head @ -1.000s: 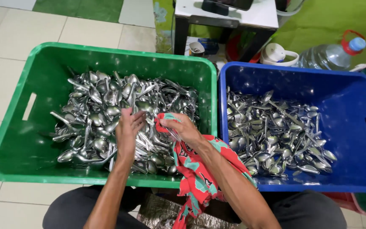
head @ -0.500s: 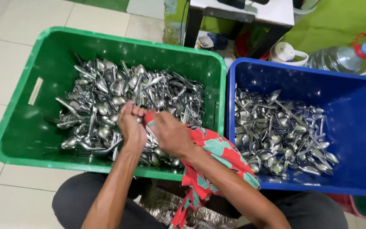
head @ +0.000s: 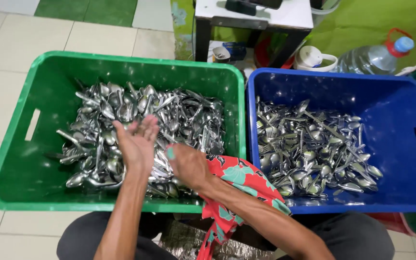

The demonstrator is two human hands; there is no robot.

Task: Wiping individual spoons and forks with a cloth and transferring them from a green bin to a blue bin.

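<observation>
Fingers of the left hand (head: 136,142) are spread, palm turned up and empty, hovering just above the heap of steel spoons and forks (head: 121,120) in the green crate (head: 13,159). The right hand (head: 186,163) sits just beside it, curled down into the cutlery with a red floral cloth (head: 239,180) draped over its wrist and forearm; its grip seems closed around cloth and perhaps a piece of cutlery, though the fingertips are hidden (so what it pinches I cannot tell).

Outward from the hands, the green crate holds the larger, deeper pile. Touching its right wall stands a blue crate (head: 400,96) with a thinner, flatter layer of spoons and forks (head: 314,149).

Judging by the two piles, the wiping looks well under way but far from finished: a fair share lies in the blue crate, yet most remains in the green one.

Beyond the crates stand a small white stool (head: 256,17), a white lidded container (head: 314,58) and a large clear water bottle (head: 371,57) on the tiled floor (head: 6,43).
</observation>
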